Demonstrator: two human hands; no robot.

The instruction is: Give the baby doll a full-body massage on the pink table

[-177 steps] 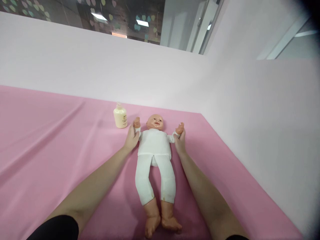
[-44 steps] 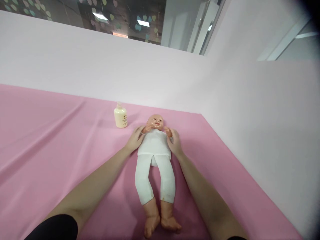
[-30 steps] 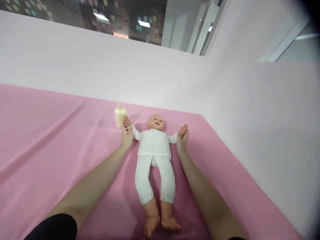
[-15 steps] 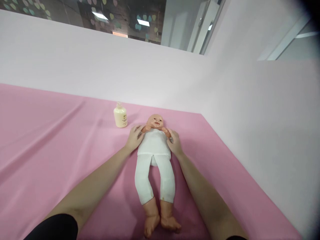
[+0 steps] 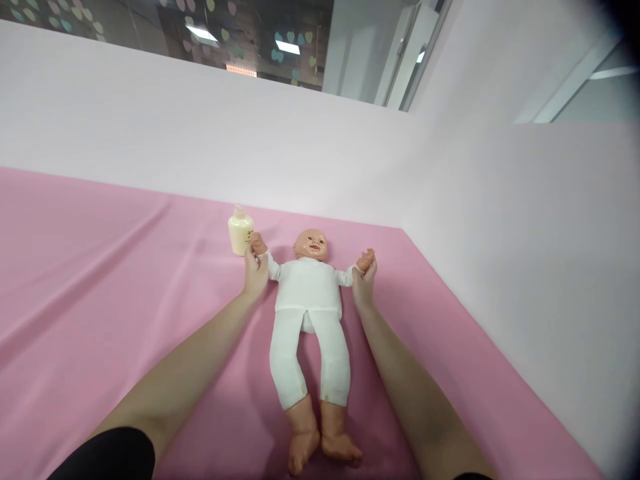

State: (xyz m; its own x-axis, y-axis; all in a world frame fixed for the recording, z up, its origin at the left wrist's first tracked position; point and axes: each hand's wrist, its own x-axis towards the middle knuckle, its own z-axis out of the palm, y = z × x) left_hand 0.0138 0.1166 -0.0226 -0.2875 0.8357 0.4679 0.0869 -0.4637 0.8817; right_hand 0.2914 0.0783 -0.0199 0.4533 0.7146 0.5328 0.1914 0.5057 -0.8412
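A baby doll [image 5: 309, 287] with a white cloth body lies on its back, head away from me and bare feet toward me. Its arms are spread out to both sides. My left hand [image 5: 257, 272] is closed around the doll's arm near the wrist on the left, just in front of the pump bottle. On the other side my right hand [image 5: 364, 283] grips the doll's other wrist, the small doll hand showing above my fingers. A cream-coloured pump bottle [image 5: 239, 232] stands upright close behind the doll's left-side hand; whether they touch I cannot tell.
A pink sheet [image 5: 125, 287] with a few creases covers the surface under the doll. White walls [image 5: 200, 133] rise behind it and along the right. A window [image 5: 250, 40] with heart-shaped stickers is set above the back wall.
Both my hands have moved outward, carrying the doll's arms from its chest out to the sides. The doll's body and the pump bottle have stayed in place.
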